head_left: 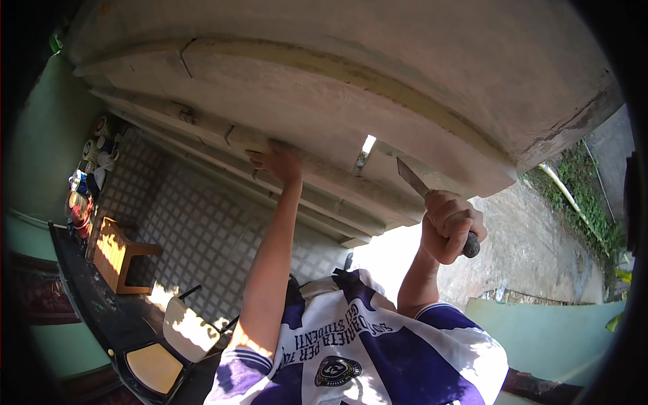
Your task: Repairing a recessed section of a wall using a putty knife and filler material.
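Overhead view of a pale plastered ledge [351, 101]. Right hand [449, 226], grip closed round the dark handle of a trowel [432, 202], its blade tip raised to the ledge's underside beside a bright gap [368, 144]. Left hand [277, 162], fingers spread, pressed flat against the ledge; a wooden stool [118, 256] stands on the tiled floor [196, 223]

Single head view, tilted steeply upward, close under roof overhang [351, 88]; floor [202, 223] far below.
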### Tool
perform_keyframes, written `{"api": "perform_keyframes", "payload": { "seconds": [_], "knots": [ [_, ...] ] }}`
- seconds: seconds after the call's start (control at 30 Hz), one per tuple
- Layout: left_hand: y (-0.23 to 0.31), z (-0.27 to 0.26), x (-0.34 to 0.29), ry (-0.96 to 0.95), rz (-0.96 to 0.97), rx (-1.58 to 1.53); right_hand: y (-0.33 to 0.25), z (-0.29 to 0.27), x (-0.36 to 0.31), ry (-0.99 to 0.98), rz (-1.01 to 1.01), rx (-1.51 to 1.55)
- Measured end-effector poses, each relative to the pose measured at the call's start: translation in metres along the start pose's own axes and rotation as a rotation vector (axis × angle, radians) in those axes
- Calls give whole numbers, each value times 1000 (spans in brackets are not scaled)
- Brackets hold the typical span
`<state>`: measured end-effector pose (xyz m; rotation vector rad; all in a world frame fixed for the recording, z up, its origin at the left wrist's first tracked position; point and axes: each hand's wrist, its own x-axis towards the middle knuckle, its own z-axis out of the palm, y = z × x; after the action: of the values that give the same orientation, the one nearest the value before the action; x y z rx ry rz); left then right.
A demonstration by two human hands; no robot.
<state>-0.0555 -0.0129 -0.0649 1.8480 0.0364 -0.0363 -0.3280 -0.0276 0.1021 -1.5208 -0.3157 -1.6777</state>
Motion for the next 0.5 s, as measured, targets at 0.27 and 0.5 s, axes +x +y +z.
{"api": "perform_keyframes", "payload": {
  "seconds": [0.27, 0.5],
  "knots": [
    [-2, -2, -1, 20, 13, 54, -4, 14, -4, -33, 33, -42],
    [-3, 2, -2, 77, 29, -64, 3, 10, -2, -3, 25, -112]
  ]
}}
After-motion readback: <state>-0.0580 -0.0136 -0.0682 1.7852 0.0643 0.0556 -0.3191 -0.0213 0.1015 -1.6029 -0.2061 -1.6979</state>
